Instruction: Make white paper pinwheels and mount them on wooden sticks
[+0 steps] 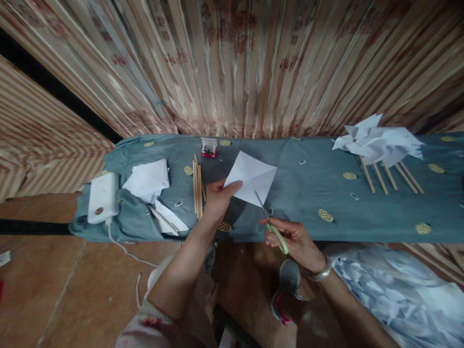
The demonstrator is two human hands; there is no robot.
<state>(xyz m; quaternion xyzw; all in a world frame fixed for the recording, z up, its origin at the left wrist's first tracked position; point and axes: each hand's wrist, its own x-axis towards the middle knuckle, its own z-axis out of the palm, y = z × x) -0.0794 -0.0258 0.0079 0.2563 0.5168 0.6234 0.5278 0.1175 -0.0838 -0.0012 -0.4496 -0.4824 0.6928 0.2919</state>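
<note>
- At the centre of the frame: a creased square sheet of white paper (pixel 253 179), turned cornerwise above a cloth-covered counter (pixel 315 169).
- On its left corner: the left hand (pixel 219 195), thumb on top, fingers pinching the paper from beneath.
- Below and right of centre: the right hand (pixel 295 241), fingers wrapped around green-handled scissors (pixel 278 237), blades overlapping the sheet near its lowest corner; cannot tell whether cutting.
- Left of centre: a bundle of wooden sticks (pixel 197 188); above, an open red box (pixel 209 151) of small metal pieces.
- Farther left: stacked white paper squares (pixel 148 179) near a white device (pixel 103 198) with a cable.
- Upper right: clustered white paper pinwheels (pixel 379 142) on sticks.
</note>
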